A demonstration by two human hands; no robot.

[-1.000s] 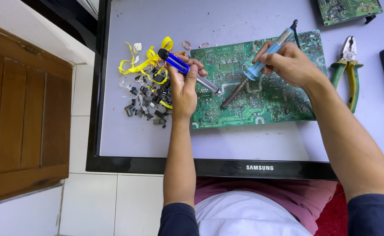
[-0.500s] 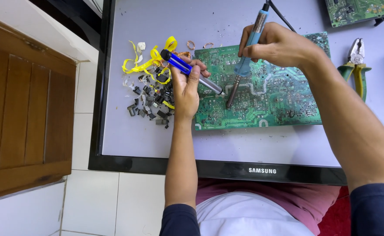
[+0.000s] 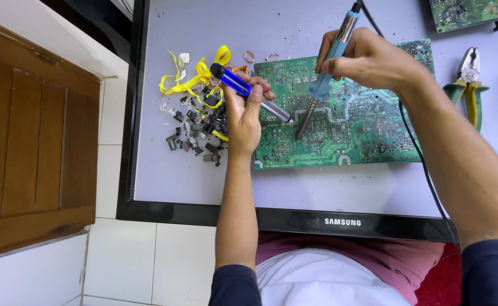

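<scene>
Head view, left to right: wooden cabinet door (image 3: 33, 141) at far left, white tiled floor (image 3: 130, 255) below it. Next, a flat screen (image 3: 203, 181) lying face up as the work surface, black bezel along the near edge.

On the screen's left part: pile of small dark components (image 3: 195, 133) mixed with yellow tape scraps (image 3: 195, 79). Two copper wire loops (image 3: 260, 56) just past the pile, near the board's top-left corner.

Left hand (image 3: 243, 113) sits between the pile and the board, fingers closed around a blue desoldering pump (image 3: 243, 90). Pump is tilted, black plunger end up-left over the scraps, metal nozzle end pointing down-right onto the green circuit board (image 3: 362, 136).

Board lies flat on the screen, solder side up, centre-right of frame.

Right hand (image 3: 373, 59) above the board's top edge, clenched on a light-blue soldering iron (image 3: 331, 62). Iron slants down-left; tip is on or just above the board, close to the pump nozzle, can't tell if they touch. Black cord (image 3: 413, 136) runs from the iron's top and along the right forearm.

Right of the board: pliers with yellow-green handles (image 3: 471, 79) flat on the screen, apart from the board. Second green board (image 3: 472, 11) at top right, partly cut off.
</scene>
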